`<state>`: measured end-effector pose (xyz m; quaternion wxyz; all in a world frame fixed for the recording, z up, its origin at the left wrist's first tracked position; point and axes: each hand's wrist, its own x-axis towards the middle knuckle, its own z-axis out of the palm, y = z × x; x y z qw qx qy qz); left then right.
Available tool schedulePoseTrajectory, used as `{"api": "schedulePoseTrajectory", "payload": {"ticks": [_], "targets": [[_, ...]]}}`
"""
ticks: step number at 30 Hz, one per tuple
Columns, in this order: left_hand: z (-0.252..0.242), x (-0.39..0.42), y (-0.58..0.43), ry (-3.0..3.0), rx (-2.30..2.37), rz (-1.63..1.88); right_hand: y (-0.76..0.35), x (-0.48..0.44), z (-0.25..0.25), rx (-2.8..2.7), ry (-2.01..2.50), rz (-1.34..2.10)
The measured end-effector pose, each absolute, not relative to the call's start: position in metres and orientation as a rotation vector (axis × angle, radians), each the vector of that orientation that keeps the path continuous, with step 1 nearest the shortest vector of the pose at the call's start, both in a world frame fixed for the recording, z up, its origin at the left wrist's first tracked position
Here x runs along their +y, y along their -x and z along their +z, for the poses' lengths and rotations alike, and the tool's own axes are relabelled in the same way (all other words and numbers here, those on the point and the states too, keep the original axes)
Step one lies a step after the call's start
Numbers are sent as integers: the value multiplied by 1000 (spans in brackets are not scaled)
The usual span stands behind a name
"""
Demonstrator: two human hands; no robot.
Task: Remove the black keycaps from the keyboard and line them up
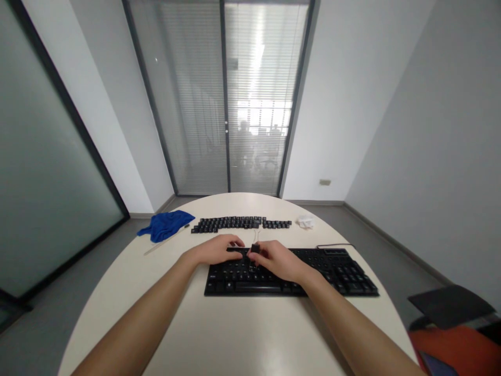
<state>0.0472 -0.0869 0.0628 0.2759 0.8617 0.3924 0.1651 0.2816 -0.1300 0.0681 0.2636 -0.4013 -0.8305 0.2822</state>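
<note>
A black keyboard [258,286] lies on the round table in front of me. My right hand [279,259] is over its upper middle, thumb and fingers pinched on a small keycap puller [255,247] with a black grip and thin wire ends. The lower tip is close to the keys, though I cannot make out whether it grips one. Fingers apart, my left hand [219,249] rests at the keyboard's upper left, its thumb on or just above the keys. Beyond the hands, many loose black keycaps [230,222] are laid out in rows, with a smaller group [277,224] beside them.
On the table [250,334], a blue cloth [166,224] lies at the far left with a thin brush [166,240] by it. Crumpled white tissue [305,222] sits at the far right. The keyboard cable [334,245] runs behind it. A chair [454,334] stands at right.
</note>
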Motion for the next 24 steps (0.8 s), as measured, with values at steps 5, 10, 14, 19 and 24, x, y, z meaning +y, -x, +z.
{"api": "schedulePoseTrajectory", "payload": {"ticks": [5, 10, 14, 19, 24], "targets": [[68, -99, -51, -2319, 1080, 220, -283, -135, 75, -2402, 1008, 688], [71, -102, -53, -2329, 1110, 181, -284, -138, 78, -2464, 973, 578], [73, -105, -54, -2339, 1113, 203, -286, -134, 74, -2418, 1032, 581], [79, -111, -58, -2362, 1148, 202, -286, -129, 67, -2310, 1047, 769], [81, -116, -61, -2374, 1183, 159, -287, -123, 60, -2210, 1038, 918]]}}
